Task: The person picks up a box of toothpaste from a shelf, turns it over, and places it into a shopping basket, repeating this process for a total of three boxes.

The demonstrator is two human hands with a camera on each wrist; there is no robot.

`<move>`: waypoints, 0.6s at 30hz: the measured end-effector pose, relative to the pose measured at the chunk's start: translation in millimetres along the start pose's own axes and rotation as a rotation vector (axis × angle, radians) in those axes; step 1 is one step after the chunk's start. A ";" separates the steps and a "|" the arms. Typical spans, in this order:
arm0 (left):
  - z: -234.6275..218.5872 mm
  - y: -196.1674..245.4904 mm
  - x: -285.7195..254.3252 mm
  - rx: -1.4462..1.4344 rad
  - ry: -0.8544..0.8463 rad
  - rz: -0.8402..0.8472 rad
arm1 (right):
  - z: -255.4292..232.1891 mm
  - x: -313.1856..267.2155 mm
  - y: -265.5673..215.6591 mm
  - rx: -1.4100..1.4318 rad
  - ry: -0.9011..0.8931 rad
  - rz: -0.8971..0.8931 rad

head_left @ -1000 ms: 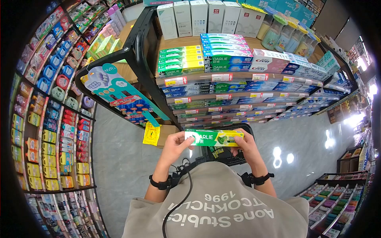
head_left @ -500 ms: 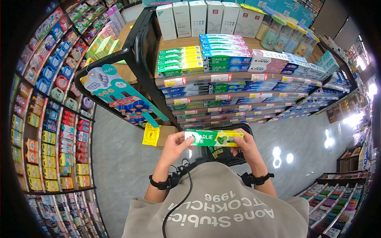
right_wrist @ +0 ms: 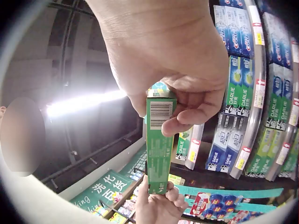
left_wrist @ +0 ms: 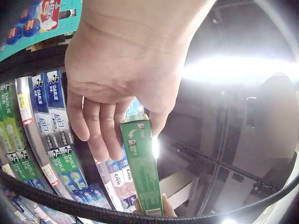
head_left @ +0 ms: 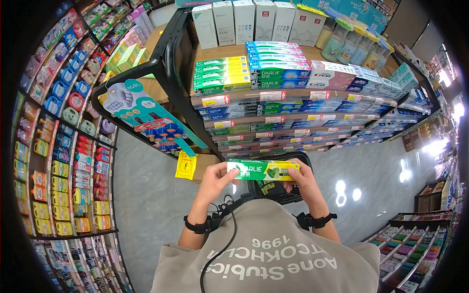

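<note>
A green and yellow Darlie toothpaste box (head_left: 264, 170) lies level between my hands in the head view, its printed front facing up. My left hand (head_left: 216, 177) pinches the white end, thumb over the front. At the yellow end, my right hand (head_left: 304, 179) grips it the same way. The left wrist view shows the green long side of the toothpaste box (left_wrist: 142, 163) between the thumb and fingers of the left hand (left_wrist: 126, 70). In the right wrist view, a barcode faces the camera on the toothpaste box (right_wrist: 160, 140), beside the curled fingers of the right hand (right_wrist: 173, 60).
Beneath the hands is a black basket (head_left: 293, 196). Ahead stands a toothpaste shelf (head_left: 293, 93) with stacked boxes and price tags. A teal display card (head_left: 146, 115) hangs on its left end, near a yellow bag (head_left: 186, 165). Shelves of bottles (head_left: 61, 195) line the left.
</note>
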State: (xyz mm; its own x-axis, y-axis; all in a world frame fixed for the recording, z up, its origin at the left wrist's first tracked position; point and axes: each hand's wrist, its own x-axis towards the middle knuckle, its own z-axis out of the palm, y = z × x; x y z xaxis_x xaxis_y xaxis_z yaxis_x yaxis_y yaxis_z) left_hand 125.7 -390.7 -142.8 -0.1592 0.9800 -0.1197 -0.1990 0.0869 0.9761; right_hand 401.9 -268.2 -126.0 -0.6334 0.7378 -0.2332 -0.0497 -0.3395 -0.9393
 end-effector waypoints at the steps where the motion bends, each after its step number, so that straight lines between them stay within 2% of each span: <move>1: -0.2 -0.8 0.0 0.000 0.001 -0.002 | -0.2 0.1 0.2 -0.001 0.001 0.001; 18: 1.5 -0.6 -2.0 0.017 0.003 0.008 | -0.6 -3.2 1.2 0.003 -0.007 0.000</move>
State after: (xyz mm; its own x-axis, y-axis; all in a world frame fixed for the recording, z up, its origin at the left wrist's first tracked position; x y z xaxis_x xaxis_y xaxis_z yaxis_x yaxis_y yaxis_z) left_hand 127.7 -392.4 -142.9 -0.1634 0.9801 -0.1125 -0.1809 0.0824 0.9800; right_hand 404.4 -270.6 -126.5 -0.6388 0.7337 -0.2316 -0.0521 -0.3416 -0.9384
